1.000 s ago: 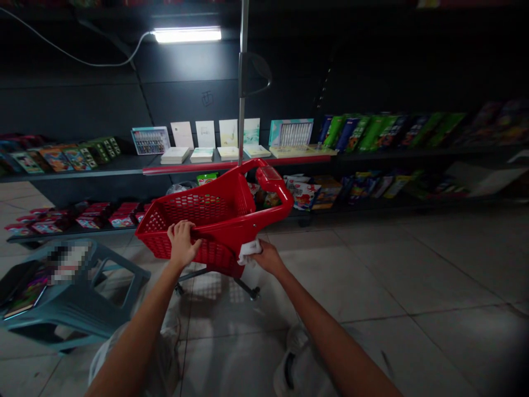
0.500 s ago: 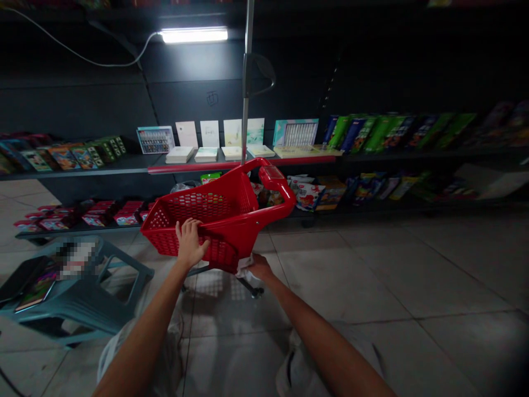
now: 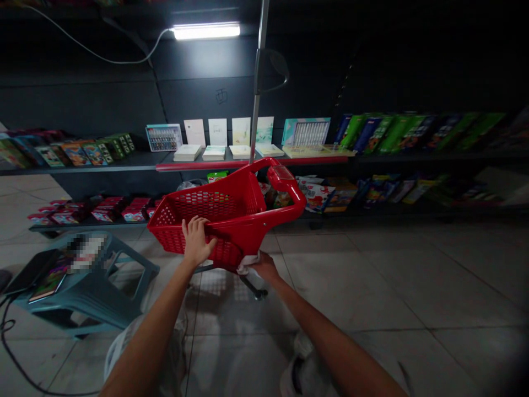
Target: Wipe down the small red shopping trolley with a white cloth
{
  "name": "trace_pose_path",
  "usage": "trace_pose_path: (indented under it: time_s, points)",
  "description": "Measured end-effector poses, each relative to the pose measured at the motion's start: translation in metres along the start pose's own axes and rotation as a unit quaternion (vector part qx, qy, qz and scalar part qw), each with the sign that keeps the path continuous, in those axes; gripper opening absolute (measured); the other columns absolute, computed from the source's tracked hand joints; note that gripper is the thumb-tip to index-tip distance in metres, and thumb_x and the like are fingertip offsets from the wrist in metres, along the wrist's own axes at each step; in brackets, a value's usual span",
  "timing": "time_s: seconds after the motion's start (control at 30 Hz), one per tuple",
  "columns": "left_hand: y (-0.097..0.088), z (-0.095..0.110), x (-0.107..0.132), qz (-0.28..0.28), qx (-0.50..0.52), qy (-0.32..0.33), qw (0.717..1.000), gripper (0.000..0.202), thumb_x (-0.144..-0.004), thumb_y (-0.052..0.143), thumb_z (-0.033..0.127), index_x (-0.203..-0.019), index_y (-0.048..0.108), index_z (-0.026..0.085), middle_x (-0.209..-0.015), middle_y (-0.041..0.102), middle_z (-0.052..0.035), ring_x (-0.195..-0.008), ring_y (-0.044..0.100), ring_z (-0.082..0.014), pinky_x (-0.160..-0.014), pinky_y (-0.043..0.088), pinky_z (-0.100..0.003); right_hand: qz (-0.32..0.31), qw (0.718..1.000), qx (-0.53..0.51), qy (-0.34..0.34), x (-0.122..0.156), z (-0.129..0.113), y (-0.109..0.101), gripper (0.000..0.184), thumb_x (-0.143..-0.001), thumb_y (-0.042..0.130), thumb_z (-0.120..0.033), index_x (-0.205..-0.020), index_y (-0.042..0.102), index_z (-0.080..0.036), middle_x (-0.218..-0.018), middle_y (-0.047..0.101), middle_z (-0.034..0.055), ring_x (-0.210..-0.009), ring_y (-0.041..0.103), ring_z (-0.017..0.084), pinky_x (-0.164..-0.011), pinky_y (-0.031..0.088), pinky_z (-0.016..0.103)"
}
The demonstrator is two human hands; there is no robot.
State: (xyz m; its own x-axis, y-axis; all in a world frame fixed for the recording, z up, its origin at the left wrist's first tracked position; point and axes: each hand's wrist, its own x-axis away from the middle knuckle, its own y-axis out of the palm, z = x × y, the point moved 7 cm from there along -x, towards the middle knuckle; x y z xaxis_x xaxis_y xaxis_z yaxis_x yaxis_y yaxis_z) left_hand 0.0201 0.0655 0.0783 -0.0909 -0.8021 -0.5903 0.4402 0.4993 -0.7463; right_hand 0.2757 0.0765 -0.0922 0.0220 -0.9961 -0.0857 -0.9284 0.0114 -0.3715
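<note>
A red plastic shopping cart (image 3: 252, 223) with a perforated basket stands in front of me, its handle toward the right. My left hand (image 3: 197, 241) is at the near side of the basket, fingers bent over the rim and thumb spread against the outer wall. Low on the cart's rear corner, a crumpled white cloth (image 3: 248, 263) touches the red plastic. My right hand (image 3: 265, 267) is closed on this cloth, and some of its fingers are hidden. Below the basket, a grey leg with a caster (image 3: 259, 294) reaches the floor.
A blue-grey plastic stool (image 3: 93, 286) at left bears a tablet (image 3: 49, 281) and a dark object. Behind the cart, a shelf (image 3: 136, 161) carries books, boxes and green packs (image 3: 397, 133). A metal pole (image 3: 258, 105) rises behind the cart. A black cable (image 3: 16, 353) lies on the floor.
The view has turned slightly left, so everything sits further right. The cloth has shifted a little and changed its folds under my right hand. My left hand keeps its place on the rim.
</note>
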Motion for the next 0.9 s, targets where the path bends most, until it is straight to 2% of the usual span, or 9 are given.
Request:
trace_pose_path:
  time_s: [0.13, 0.33, 0.43, 0.57, 0.67, 0.83, 0.9]
  points:
    - [0.000, 0.001, 0.000, 0.000, 0.002, 0.002, 1.000, 0.049, -0.082, 0.061, 0.039, -0.127, 0.056, 0.020, -0.136, 0.062, -0.0135, -0.145, 0.041, -0.0364, -0.128, -0.002, -0.061, 0.016, 0.998, -0.067, -0.006, -0.001, -0.023, -0.013, 0.043, -0.063, 0.078, -0.037, -0.103, 0.073, -0.021, -0.099, 0.080, 0.0045, -0.090, 0.074, 0.025, -0.082, 0.059, 0.035]
    - [0.001, 0.000, 0.003, -0.003, 0.002, 0.014, 1.000, 0.056, -0.083, 0.062, 0.039, -0.135, 0.055, 0.019, -0.146, 0.056, -0.0139, -0.152, 0.033, -0.0358, -0.129, -0.005, -0.060, 0.076, 0.991, -0.108, -0.037, -0.002, -0.060, -0.041, 0.038, -0.067, 0.078, -0.037, -0.100, 0.074, -0.018, -0.100, 0.080, 0.0082, -0.091, 0.075, 0.025, -0.086, 0.059, 0.037]
    - [0.005, -0.002, 0.005, -0.014, 0.002, 0.017, 1.000, 0.070, -0.081, 0.064, 0.038, -0.147, 0.049, 0.018, -0.161, 0.042, -0.0160, -0.159, 0.017, -0.0376, -0.128, -0.005, -0.063, 0.094, 0.986, -0.128, -0.049, 0.000, -0.067, -0.046, 0.039, -0.068, 0.079, -0.039, -0.101, 0.074, -0.019, -0.102, 0.080, 0.0083, -0.094, 0.075, 0.025, -0.089, 0.059, 0.038]
    - [0.009, -0.003, 0.008, -0.015, 0.015, 0.005, 1.000, 0.093, -0.078, 0.068, 0.036, -0.161, 0.031, 0.016, -0.175, 0.012, -0.0173, -0.161, -0.005, -0.0394, -0.127, -0.004, -0.065, 0.101, 0.987, -0.120, -0.029, 0.002, -0.069, -0.047, 0.042, -0.065, 0.080, -0.039, -0.102, 0.074, -0.019, -0.103, 0.080, 0.0081, -0.095, 0.074, 0.027, -0.089, 0.059, 0.039]
    - [0.010, 0.001, 0.011, 0.002, 0.019, -0.004, 1.000, 0.104, -0.077, 0.069, 0.035, -0.166, 0.019, 0.013, -0.175, 0.002, -0.0189, -0.161, -0.011, -0.0393, -0.126, -0.004, -0.064, 0.091, 0.988, -0.118, -0.030, 0.003, -0.074, -0.047, 0.042, -0.063, 0.080, -0.037, -0.100, 0.074, -0.019, -0.102, 0.080, 0.0080, -0.095, 0.074, 0.026, -0.092, 0.058, 0.039]
    - [0.014, 0.005, 0.012, 0.022, 0.017, -0.004, 1.000, 0.108, -0.076, 0.069, 0.035, -0.166, 0.016, 0.011, -0.174, 0.009, -0.0222, -0.161, -0.005, -0.0409, -0.126, -0.006, -0.065, 0.068, 0.987, -0.144, -0.033, 0.007, -0.079, -0.044, 0.043, -0.069, 0.077, -0.040, -0.107, 0.073, -0.019, -0.104, 0.079, 0.0078, -0.098, 0.073, 0.025, -0.090, 0.058, 0.038]
    - [0.016, 0.003, 0.011, 0.026, 0.027, -0.007, 0.999, 0.105, -0.075, 0.069, 0.034, -0.165, 0.018, 0.012, -0.171, 0.017, -0.0221, -0.161, -0.002, -0.0417, -0.126, -0.004, -0.067, 0.046, 0.988, -0.149, -0.025, 0.008, -0.080, -0.040, 0.043, -0.070, 0.076, -0.041, -0.108, 0.072, -0.019, -0.104, 0.079, 0.0075, -0.098, 0.073, 0.026, -0.088, 0.058, 0.037]
